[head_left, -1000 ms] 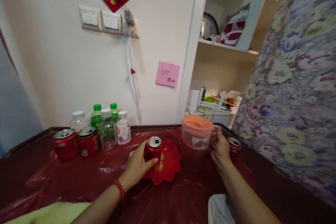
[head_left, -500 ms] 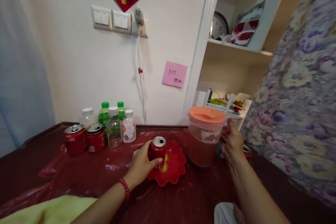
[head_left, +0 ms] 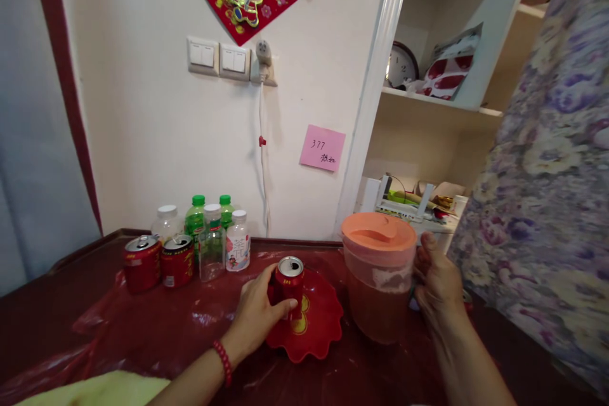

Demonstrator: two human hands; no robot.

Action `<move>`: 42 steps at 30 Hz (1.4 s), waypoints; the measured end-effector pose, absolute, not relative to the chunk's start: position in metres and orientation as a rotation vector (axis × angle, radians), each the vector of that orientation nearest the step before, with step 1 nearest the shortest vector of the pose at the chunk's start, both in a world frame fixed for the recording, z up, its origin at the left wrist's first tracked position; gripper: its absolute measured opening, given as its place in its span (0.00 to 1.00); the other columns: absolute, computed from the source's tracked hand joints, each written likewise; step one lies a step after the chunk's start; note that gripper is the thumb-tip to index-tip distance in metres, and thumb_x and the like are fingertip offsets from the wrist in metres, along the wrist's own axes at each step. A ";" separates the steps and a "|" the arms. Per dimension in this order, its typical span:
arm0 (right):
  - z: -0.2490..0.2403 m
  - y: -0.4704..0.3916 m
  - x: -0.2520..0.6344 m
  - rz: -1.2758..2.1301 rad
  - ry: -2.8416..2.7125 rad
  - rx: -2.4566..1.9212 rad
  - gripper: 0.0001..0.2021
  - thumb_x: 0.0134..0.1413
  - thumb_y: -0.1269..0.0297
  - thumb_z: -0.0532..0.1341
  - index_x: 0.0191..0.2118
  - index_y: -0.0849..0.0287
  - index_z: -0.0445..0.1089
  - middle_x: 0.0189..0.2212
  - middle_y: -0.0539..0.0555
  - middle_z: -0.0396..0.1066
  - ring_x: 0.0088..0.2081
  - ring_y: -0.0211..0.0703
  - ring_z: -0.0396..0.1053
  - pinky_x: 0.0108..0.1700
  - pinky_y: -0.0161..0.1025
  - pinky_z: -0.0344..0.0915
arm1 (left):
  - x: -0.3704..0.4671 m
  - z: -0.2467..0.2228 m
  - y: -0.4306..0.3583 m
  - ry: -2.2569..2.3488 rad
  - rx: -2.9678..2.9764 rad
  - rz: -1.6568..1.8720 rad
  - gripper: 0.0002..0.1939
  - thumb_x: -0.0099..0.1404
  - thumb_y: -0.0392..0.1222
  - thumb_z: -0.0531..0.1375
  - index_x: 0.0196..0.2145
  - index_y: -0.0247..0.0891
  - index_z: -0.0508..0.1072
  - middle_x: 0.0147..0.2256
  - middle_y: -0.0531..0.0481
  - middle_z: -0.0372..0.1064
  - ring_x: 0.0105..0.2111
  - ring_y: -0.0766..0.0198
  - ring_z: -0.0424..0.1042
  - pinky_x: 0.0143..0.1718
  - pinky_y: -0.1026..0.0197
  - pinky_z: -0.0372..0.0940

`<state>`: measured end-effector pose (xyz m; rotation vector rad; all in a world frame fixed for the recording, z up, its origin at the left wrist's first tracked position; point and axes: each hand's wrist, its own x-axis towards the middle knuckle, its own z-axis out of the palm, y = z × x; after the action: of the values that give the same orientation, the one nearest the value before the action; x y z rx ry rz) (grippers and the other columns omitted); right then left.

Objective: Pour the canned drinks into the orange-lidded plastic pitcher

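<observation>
My left hand [head_left: 259, 317], with a red bead bracelet at the wrist, wraps round a red drink can [head_left: 290, 285] with an opened top. The can stands upright on a red plate [head_left: 321, 336] with a scalloped rim and a yellow design. On the right, my right hand [head_left: 440, 285] grips the handle of a clear plastic pitcher [head_left: 378, 285] with an orange lid. Brownish liquid fills much of the pitcher, which is beside the plate; whether its base touches the table I cannot tell. My fingers hide most of the handle.
At the back left stand two red cans [head_left: 143, 263] and several plastic bottles [head_left: 238, 242]. A yellow cloth [head_left: 99, 390] lies at the front left of the dark red table [head_left: 190, 342]. Beyond the pitcher are open shelves [head_left: 428, 98], and a floral curtain [head_left: 542, 203] hangs at the right.
The pitcher has come nearer to me and slightly right, with my right hand on its handle. My left hand keeps its hold on the can. The camera view has tilted up a little.
</observation>
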<state>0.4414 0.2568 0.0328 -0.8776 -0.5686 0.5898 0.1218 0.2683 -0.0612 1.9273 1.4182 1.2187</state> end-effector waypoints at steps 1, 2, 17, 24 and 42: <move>0.034 0.256 0.440 0.590 -0.576 -0.885 0.36 0.23 0.37 0.79 0.19 0.56 0.56 0.15 0.42 0.51 0.17 0.29 0.48 0.17 0.31 0.48 | 0.122 -0.058 0.267 1.415 1.926 1.222 0.35 0.55 0.47 0.70 0.59 0.41 0.69 0.56 0.41 0.75 0.57 0.42 0.72 0.60 0.43 0.63; 0.034 0.254 0.439 0.589 -0.585 -0.891 0.36 0.24 0.37 0.79 0.18 0.57 0.55 0.15 0.42 0.50 0.17 0.29 0.47 0.17 0.31 0.48 | 0.122 -0.056 0.266 1.416 1.922 1.225 0.35 0.55 0.47 0.70 0.59 0.41 0.69 0.57 0.40 0.75 0.57 0.42 0.72 0.60 0.42 0.62; 0.033 0.251 0.431 0.564 -0.744 -0.987 0.35 0.27 0.36 0.78 0.17 0.56 0.56 0.15 0.43 0.48 0.17 0.30 0.47 0.15 0.33 0.46 | 0.129 -0.039 0.253 1.461 1.900 1.211 0.36 0.51 0.43 0.72 0.58 0.42 0.72 0.58 0.41 0.74 0.59 0.40 0.69 0.62 0.40 0.59; 0.030 0.252 0.429 0.510 -0.826 -1.052 0.34 0.32 0.36 0.77 0.16 0.57 0.57 0.14 0.43 0.49 0.17 0.31 0.47 0.15 0.33 0.46 | 0.131 -0.034 0.249 1.455 1.945 1.177 0.36 0.50 0.42 0.73 0.58 0.43 0.72 0.58 0.42 0.74 0.58 0.40 0.71 0.63 0.41 0.58; 0.034 0.236 0.417 0.295 -1.043 -1.331 0.31 0.46 0.33 0.69 0.20 0.58 0.62 0.15 0.45 0.55 0.22 0.35 0.51 0.24 0.36 0.46 | 0.133 -0.047 0.248 1.419 2.017 1.069 0.35 0.54 0.40 0.72 0.59 0.44 0.70 0.60 0.44 0.72 0.58 0.43 0.69 0.63 0.43 0.58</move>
<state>0.4172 0.2361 0.0337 -1.3308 -1.0431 0.2953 0.1326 0.2484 -0.0471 2.0170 1.4187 1.0694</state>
